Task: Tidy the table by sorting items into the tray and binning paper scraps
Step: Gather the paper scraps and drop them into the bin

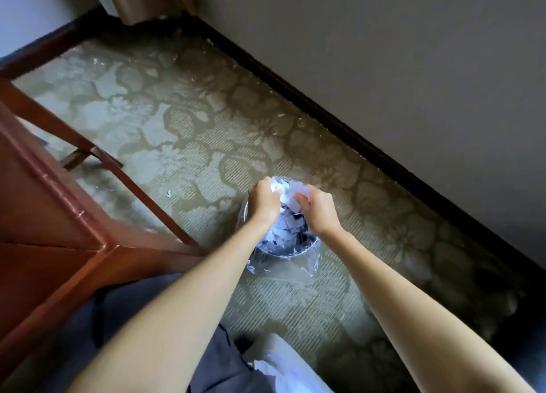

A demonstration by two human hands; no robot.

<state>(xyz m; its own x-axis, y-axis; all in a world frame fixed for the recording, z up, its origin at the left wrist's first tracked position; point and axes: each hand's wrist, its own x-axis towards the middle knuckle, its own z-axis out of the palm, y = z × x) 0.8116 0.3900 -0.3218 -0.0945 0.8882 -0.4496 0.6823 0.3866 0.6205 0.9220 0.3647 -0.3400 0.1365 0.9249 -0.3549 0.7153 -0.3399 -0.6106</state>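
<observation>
A small round bin (283,252) lined with a clear plastic bag stands on the carpet and holds several white paper scraps (288,227). Both my hands hover over its mouth. My left hand (264,199) and my right hand (320,208) are closed together on a bunch of white paper scraps (288,190) held between them above the bin. The tray and the tabletop are out of view.
A red-brown wooden table (59,203) with slanted legs fills the left side. One stray paper scrap (169,193) lies on the patterned carpet left of the bin. A dark baseboard and wall (384,67) run along the right. My grey trousers show at the bottom.
</observation>
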